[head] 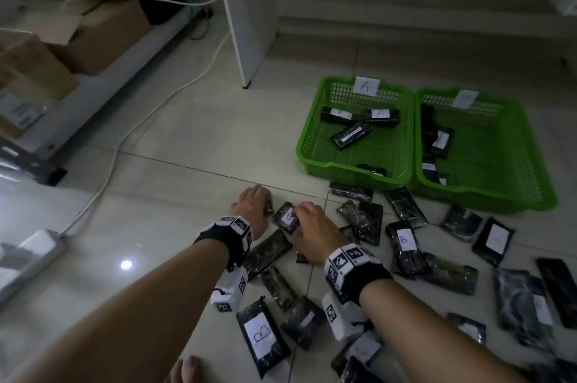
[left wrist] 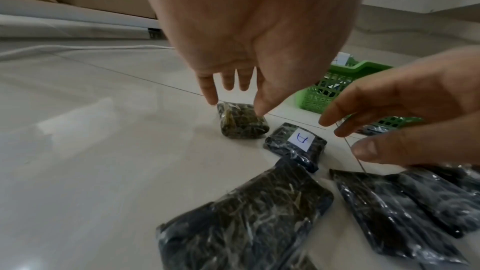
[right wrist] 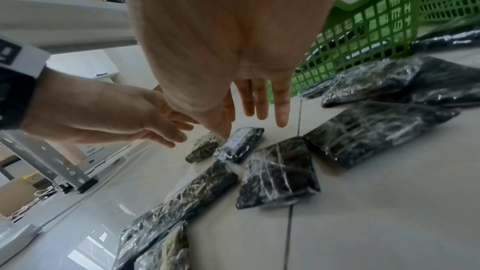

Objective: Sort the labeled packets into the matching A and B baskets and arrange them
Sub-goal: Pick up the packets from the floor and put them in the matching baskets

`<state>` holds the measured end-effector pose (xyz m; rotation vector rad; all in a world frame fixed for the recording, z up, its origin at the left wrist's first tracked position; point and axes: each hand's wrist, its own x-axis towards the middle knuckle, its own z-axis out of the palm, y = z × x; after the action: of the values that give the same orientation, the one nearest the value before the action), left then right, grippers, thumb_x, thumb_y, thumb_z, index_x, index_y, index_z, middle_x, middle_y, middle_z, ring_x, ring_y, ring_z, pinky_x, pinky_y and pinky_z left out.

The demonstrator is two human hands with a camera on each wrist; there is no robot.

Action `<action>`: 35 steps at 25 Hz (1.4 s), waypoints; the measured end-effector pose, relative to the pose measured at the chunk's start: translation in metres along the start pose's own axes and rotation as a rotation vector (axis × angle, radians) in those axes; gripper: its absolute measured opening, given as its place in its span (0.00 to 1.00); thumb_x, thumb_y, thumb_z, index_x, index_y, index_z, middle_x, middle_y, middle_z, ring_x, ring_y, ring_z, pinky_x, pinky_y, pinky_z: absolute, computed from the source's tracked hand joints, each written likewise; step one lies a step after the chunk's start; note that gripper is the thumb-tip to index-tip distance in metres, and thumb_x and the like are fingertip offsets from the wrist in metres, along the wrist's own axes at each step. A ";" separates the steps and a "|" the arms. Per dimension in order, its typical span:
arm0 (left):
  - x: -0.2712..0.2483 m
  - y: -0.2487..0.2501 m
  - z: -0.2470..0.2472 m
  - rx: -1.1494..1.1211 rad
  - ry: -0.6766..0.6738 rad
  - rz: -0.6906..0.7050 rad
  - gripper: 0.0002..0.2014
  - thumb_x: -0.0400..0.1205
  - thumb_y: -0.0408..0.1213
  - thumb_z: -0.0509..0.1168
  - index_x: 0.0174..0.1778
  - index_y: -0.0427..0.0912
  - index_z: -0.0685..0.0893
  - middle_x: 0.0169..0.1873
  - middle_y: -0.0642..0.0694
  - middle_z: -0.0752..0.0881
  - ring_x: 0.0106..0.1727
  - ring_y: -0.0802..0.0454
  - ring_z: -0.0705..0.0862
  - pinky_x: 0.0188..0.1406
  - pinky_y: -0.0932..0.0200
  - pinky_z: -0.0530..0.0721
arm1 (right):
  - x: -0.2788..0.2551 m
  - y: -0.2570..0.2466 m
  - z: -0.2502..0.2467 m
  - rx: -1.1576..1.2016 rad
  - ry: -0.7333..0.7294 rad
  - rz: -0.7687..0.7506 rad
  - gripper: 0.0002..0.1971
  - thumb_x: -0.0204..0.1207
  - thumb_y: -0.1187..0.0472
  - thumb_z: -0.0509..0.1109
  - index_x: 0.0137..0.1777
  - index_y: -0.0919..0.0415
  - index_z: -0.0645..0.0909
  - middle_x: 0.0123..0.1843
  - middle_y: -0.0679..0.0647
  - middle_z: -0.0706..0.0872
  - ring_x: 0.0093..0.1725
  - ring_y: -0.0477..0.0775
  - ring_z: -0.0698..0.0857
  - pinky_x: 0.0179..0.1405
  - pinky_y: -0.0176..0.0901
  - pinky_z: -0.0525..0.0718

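Observation:
Several dark plastic-wrapped packets lie scattered on the tiled floor, some with white A or B labels. My left hand (head: 254, 200) (left wrist: 235, 105) reaches down with straight fingers over a small greenish unlabelled-side packet (left wrist: 242, 122) (right wrist: 203, 147), the thumb tip at its top. Just right of it lies a packet labelled A (head: 285, 216) (left wrist: 298, 142) (right wrist: 241, 142). My right hand (head: 307, 214) (right wrist: 253, 128) hovers over that packet with loose fingers and holds nothing. The green A basket (head: 312, 139) and the green B basket (head: 549, 195) stand at the far right, each holding a few packets.
A white cable (head: 125, 139) and power strip (head: 28, 257) run along the left floor. A metal shelf with cardboard boxes (head: 93, 39) stands at the far left, a white panel (head: 246, 14) behind. More packets (head: 402, 239) crowd the floor at the right and near my wrists.

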<state>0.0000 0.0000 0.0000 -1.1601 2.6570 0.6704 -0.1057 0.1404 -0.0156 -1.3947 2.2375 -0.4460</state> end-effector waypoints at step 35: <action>0.026 0.083 -0.041 -1.283 0.250 0.019 0.11 0.87 0.24 0.56 0.53 0.38 0.83 0.47 0.35 0.86 0.38 0.47 0.85 0.28 0.55 0.89 | 0.002 0.097 -0.124 0.502 0.724 0.335 0.08 0.79 0.62 0.76 0.56 0.55 0.91 0.52 0.53 0.93 0.50 0.52 0.90 0.54 0.50 0.90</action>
<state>-0.0772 0.0136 0.0557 -1.4432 2.2453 2.5505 -0.2464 0.1844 0.0393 -0.6259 2.5515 -1.4458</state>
